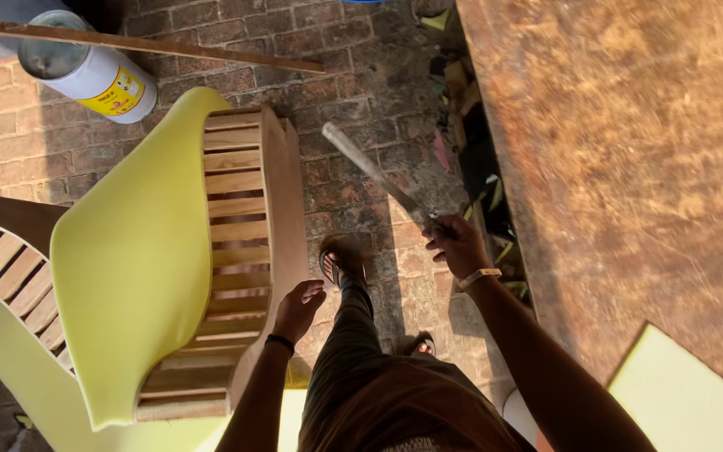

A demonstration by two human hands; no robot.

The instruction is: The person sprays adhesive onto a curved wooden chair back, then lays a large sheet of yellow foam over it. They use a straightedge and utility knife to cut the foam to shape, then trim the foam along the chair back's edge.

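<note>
**Blade in the right hand, frame under the left**

Now, you have a long blade (378, 180) in your right hand (459, 245), fingers clamped round its handle, the tip raised away from you over the brick floor (353, 100). It is blurred, so the edge cannot be read. It looks stiff, thin and light; keep your grip on the handle only.

Your left hand (299, 305) rests on the side of a wooden frame (282, 218), fingers loosely curled and a little apart, gripping nothing. That frame looks rigid and fairly heavy; its solid side board is the place to hold, not the slats.

A yellow foam sheet (131, 268) drapes over it, soft, floppy and very light; likely best lifted by an edge.

Count: one blade, two slatted frames (the second (6, 268) at left), one white can (85, 71), one lath (144, 43), one board surface (629, 167), and at least two more foam pieces.
</note>
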